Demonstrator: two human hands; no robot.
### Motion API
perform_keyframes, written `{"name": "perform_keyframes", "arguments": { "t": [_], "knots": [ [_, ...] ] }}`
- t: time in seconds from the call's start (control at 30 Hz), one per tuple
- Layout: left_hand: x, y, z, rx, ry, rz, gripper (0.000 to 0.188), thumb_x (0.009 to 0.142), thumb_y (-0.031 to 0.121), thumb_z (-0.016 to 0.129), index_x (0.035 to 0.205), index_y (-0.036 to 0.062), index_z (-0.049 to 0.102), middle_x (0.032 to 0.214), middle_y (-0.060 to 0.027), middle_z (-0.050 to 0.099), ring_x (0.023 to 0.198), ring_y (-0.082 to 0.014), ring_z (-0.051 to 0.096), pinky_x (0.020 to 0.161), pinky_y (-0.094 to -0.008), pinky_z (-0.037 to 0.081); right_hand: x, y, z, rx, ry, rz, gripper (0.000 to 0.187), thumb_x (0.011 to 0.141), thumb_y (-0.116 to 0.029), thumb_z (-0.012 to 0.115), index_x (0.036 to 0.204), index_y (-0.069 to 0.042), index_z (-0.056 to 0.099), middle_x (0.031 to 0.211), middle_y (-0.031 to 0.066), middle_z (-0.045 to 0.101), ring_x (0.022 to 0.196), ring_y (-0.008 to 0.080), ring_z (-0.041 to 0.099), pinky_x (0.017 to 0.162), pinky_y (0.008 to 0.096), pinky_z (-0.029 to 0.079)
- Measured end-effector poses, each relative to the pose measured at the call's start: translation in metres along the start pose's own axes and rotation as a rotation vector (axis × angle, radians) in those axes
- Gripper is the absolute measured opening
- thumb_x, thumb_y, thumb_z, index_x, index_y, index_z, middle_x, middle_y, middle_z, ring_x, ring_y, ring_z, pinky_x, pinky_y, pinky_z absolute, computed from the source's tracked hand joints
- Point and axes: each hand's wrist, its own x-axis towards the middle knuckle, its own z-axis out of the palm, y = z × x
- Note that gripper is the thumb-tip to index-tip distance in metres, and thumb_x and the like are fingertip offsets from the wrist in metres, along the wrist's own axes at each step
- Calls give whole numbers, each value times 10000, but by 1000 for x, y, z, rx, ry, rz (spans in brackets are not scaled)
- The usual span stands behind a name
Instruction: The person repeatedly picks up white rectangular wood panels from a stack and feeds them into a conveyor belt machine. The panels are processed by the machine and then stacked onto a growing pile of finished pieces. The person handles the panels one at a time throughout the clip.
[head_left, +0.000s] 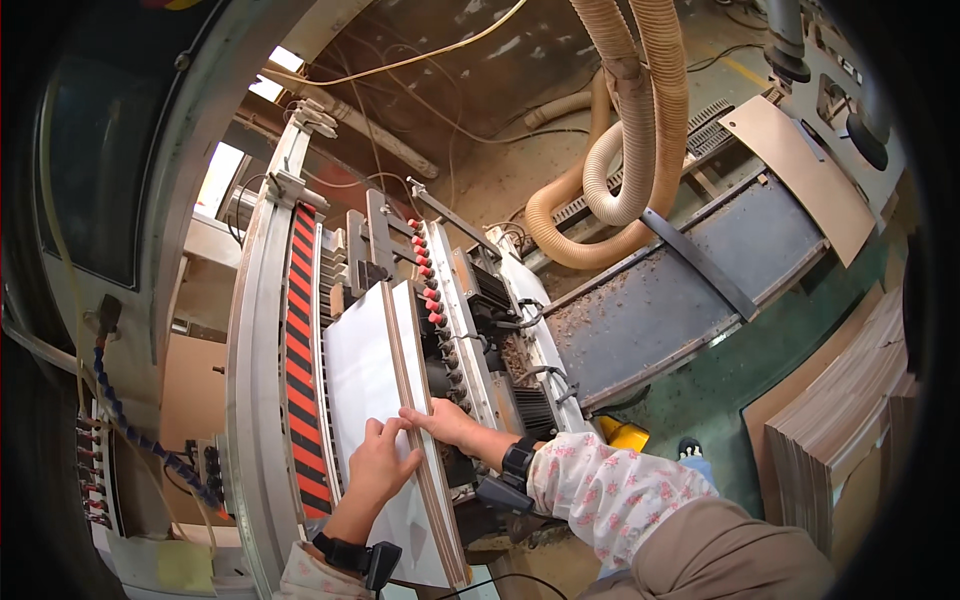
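Two long white-faced panels with brown edges lie lengthwise in the machine, the left panel (358,350) against the right panel (440,545). My left hand (375,465) is on the left panel, its fingers bent at the brown edge and its thumb apart to the right. From the right, my right hand (447,422) reaches across the right panel, its fingers closed over the brown edges where the two panels meet. The fingertips of both hands are close together. Black straps with small boxes are on both wrists. The undersides of my fingers are hidden.
A red-and-black striped rail (308,370) runs left of the panels. To their right is a row of red-capped knobs (428,270). Ribbed hoses (620,130) hang beyond. A dusty grey conveyor bed (640,310) and stacked brown boards (835,420) stand at the right.
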Motion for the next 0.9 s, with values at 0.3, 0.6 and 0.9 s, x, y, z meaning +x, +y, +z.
{"name": "perform_keyframes", "arguments": {
  "t": [0.3,0.6,0.9],
  "knots": [
    [-5,1,-14,12,61,82,265,693,130,590,954,174,612,818,-66,449,608,-187,527,563,-327,461,3,8,3,62,44,59,552,805,-497,543,1032,5,546,842,65,595,722,118,552,640,259,456],
    [-6,10,-7,80,24,73,219,667,211,681,824,127,554,836,-87,413,663,-250,529,568,-348,458,-1,17,11,166,120,84,631,824,-603,409,979,-4,536,720,18,526,576,74,462,500,224,391],
    [-3,4,-6,22,-7,22,213,666,211,666,818,127,543,847,-85,412,667,-254,526,588,-352,460,-8,8,11,176,107,73,653,806,-628,412,945,-2,535,714,40,525,587,102,484,500,247,397]
  ]
}}
